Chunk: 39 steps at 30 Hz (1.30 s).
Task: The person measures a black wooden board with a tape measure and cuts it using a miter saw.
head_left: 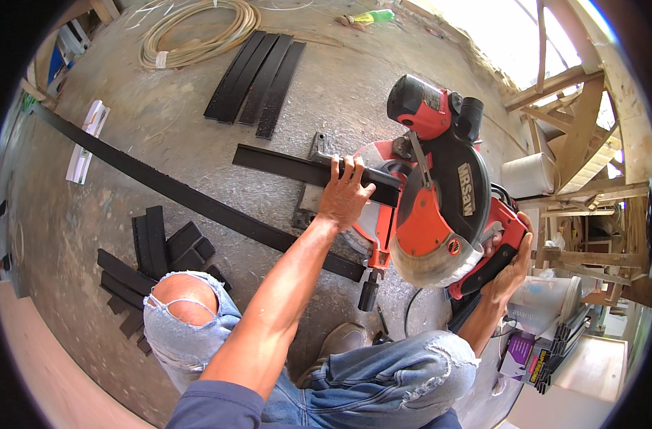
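A red and black miter saw stands on the concrete floor in front of me. My left hand presses a black channel-shaped strip onto the saw's base, fingers over its far edge. The strip's right end lies by the saw's blade guard; whether the blade touches it is hidden. My right hand is wrapped round the black and red saw handle on the right. A long black strip runs along the floor from the far left to just left of the saw's front knob.
Several cut black strips lie side by side beyond the saw. Shorter black pieces are heaped by my left knee. A coiled hose sits at the back, a white level at left. Buckets and wooden framing stand right.
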Motion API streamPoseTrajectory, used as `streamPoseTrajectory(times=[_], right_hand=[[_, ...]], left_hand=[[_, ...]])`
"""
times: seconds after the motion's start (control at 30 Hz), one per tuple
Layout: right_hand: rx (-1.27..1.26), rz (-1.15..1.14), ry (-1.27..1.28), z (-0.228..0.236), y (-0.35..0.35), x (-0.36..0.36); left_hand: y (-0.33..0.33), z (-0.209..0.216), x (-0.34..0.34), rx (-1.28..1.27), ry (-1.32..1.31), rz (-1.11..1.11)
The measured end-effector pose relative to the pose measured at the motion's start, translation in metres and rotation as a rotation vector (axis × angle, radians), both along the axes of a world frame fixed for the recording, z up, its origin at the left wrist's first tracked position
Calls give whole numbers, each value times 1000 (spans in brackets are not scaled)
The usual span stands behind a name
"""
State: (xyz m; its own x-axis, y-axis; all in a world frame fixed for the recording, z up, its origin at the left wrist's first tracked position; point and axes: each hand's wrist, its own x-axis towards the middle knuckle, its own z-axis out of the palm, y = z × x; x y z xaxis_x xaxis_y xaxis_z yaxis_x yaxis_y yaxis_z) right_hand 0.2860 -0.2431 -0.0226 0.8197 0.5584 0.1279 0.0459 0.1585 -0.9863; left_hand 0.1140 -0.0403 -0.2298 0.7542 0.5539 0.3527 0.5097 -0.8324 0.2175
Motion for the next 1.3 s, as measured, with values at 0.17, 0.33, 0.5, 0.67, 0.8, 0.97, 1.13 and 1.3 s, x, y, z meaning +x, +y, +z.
streamPoseTrajectory(times=[0.17, 0.33, 0.5, 0.67, 0.8, 0.97, 1.13, 1.3], right_hand=[[11, 18, 8, 0, -4, 2], [43, 31, 31, -6, -4, -2], [18, -20, -6, -11, -7, -7], [25, 1, -33, -17, -8, -8], [45, -61, -23, -24, -13, -14], [41, -90, -57, -45, -25, -16], [51, -113, -106, -56, -27, -18], [10, -69, -71, -32, -17, -10]], left_hand=[[0, 3, 3, -7, 19, -6], [1, 2, 3, -15, -28, -4], [2, 3, 2, 16, -17, -2], [2, 6, 2, 17, 5, 15], [1, 8, 2, 23, 27, 14], [-1, 11, -3, -2, 26, 5], [-1, 13, -2, -9, 38, 3], [1, 2, 6, -23, -50, -3]])
